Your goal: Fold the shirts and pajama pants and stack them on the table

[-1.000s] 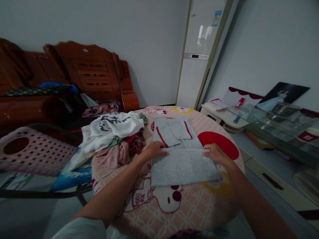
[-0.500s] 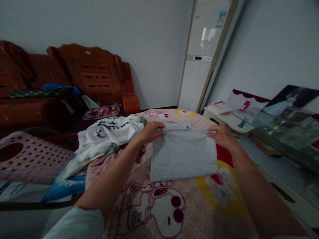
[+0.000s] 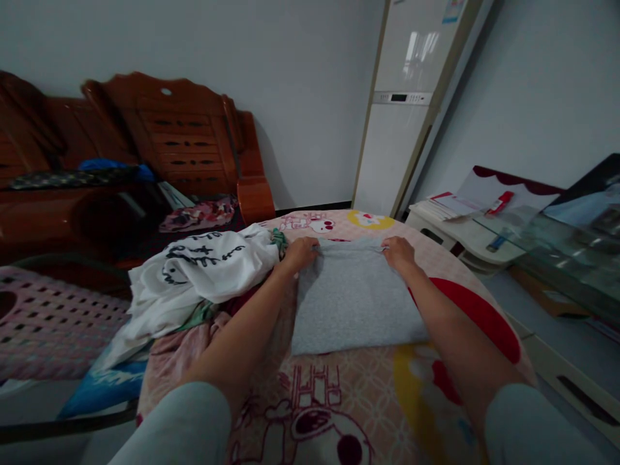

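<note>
The folded grey cloth lies flat on the surface, just right of the white shirt. The left hand pinches its far corner beside the white shirt. The right hand pinches the other far corner. It seems best to keep both corners even and press the cloth flat.

At twelve o'clock the left hand and right hand meet the far edge of the cloth; whether they pinch or press, I cannot tell. The basket at nine o'clock is cut off. The lettering on the shirt is unreadable, and the shelf at three o'clock is blurred.
</note>
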A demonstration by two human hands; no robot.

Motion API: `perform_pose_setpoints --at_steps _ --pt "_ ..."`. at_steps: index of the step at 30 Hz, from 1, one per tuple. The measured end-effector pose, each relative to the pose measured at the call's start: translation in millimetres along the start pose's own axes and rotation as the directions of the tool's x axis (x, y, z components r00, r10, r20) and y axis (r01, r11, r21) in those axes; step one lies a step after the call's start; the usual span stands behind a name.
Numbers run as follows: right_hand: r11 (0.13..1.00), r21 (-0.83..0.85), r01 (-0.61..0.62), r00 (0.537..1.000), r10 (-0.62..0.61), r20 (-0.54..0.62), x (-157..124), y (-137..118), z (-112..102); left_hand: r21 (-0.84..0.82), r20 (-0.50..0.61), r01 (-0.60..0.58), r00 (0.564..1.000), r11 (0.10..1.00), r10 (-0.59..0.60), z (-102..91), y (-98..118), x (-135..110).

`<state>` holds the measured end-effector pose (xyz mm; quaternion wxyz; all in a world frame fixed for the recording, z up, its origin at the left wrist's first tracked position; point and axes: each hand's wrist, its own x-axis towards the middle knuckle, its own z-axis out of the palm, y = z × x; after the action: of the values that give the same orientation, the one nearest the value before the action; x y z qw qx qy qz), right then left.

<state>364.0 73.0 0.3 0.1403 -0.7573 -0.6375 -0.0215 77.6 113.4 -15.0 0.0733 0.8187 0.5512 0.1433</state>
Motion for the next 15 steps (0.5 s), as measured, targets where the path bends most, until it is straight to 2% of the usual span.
perform_pose_setpoints --at_steps 5,7,11,13,15 --pt "1.000 0.020 -0.011 0.995 0.013 -0.104 18.9 1.5 -12.2 0.017 -0.113 -0.055 0.992 0.998 0.057 -28.8 4.4 7.7" --pt "1.000 0.017 -0.019 0.993 0.021 -0.115 25.4 -1.4 -11.9 0.028 -0.124 -0.036 0.991 0.999 0.039 -31.4 8.0 12.9" --pt "0.997 -0.010 -0.075 0.997 0.075 -0.010 15.1 -12.1 0.5 0.055 -0.165 0.066 0.985 0.996 -0.056 -10.2 19.5 13.1" --pt "0.999 -0.010 -0.033 0.999 0.033 0.031 -0.7 -17.8 8.3 0.042 -0.186 0.003 0.983 0.999 0.005 5.3 27.9 4.7" --pt "0.994 0.019 0.104 0.993 -0.105 0.044 -17.8 -22.4 16.6 0.009 -0.153 -0.112 0.982 0.994 0.112 19.1 37.1 -8.1"
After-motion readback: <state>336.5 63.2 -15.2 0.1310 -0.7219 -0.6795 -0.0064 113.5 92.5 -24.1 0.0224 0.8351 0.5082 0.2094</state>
